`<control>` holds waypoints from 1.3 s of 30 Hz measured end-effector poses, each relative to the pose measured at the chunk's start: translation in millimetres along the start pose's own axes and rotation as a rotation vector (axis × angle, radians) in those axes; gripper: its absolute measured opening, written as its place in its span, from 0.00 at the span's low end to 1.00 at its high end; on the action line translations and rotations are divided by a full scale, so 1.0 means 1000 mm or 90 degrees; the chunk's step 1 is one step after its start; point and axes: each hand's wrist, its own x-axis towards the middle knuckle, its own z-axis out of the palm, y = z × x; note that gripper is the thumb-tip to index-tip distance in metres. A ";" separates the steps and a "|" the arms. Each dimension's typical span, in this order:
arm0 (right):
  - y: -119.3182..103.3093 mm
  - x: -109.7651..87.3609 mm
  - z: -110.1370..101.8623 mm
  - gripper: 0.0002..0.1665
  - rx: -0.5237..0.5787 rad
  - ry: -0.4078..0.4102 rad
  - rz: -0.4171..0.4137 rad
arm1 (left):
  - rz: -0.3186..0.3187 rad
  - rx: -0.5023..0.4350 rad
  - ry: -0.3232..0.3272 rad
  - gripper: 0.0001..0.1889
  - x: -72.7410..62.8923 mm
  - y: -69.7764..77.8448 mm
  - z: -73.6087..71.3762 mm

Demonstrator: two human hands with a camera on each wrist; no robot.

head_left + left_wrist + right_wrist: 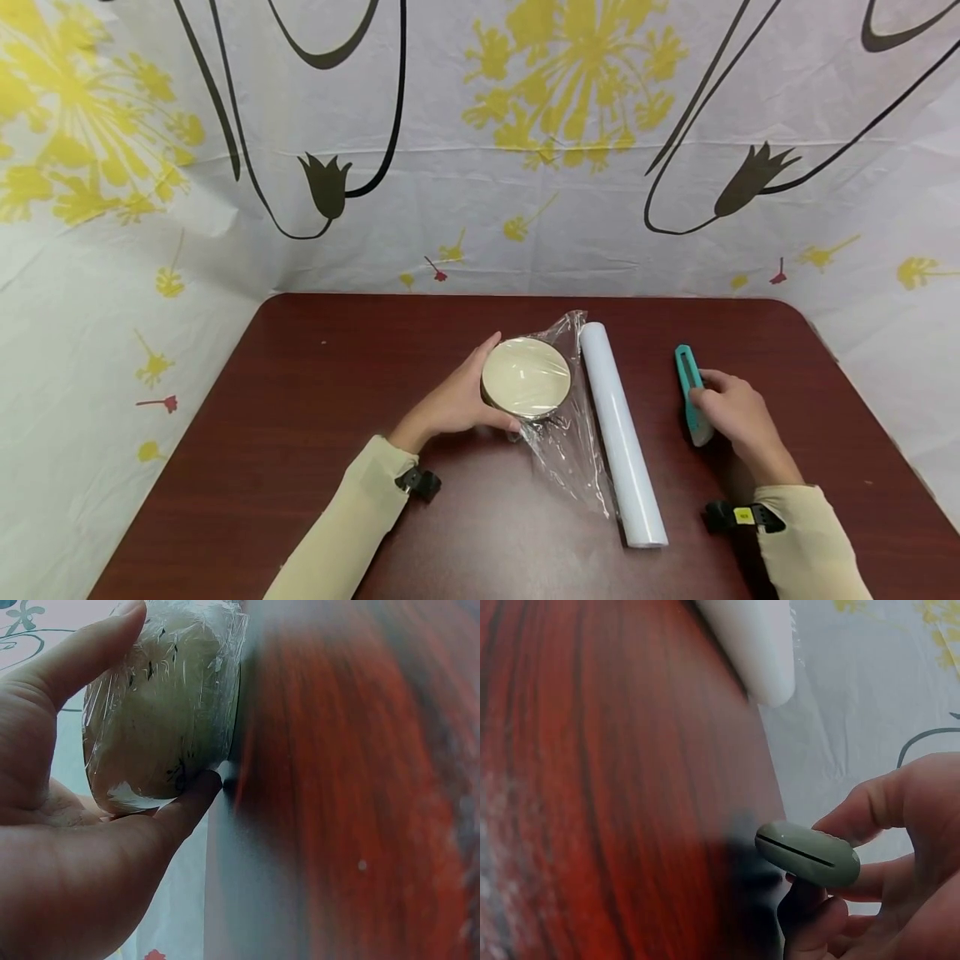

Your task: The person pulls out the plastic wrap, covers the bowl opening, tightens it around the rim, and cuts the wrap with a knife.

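Observation:
My left hand (459, 397) holds a round cream container (527, 377) around its side, thumb and fingers spread along opposite edges. Clear plastic film wraps this container, and loose film (564, 454) trails off to its right. In the left wrist view, the container's wrapped side (169, 705) shows small dark markings and creases in the plastic. Over on the right, my right hand (738, 412) pinches a teal utility knife (688, 385) between thumb and fingers. One grey-green end of the knife (808, 853), with a dark slot, faces the right wrist camera.
A long white roll (622, 433) lies on the dark red-brown table (337, 350), between the container and the knife, beside the loose film. Behind the table hangs a white sheet (450, 183) printed with flowers; it also covers the left and right sides.

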 end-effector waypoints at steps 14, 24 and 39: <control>0.002 0.002 0.000 0.38 -0.073 0.028 -0.021 | -0.011 0.006 -0.008 0.75 0.001 -0.001 -0.002; 0.005 0.002 -0.009 0.39 -0.114 0.019 -0.014 | -0.013 0.007 -0.012 0.74 0.001 -0.002 -0.002; 0.009 0.004 -0.011 0.37 -0.136 0.020 -0.032 | -0.015 0.006 -0.010 0.74 0.001 -0.001 -0.003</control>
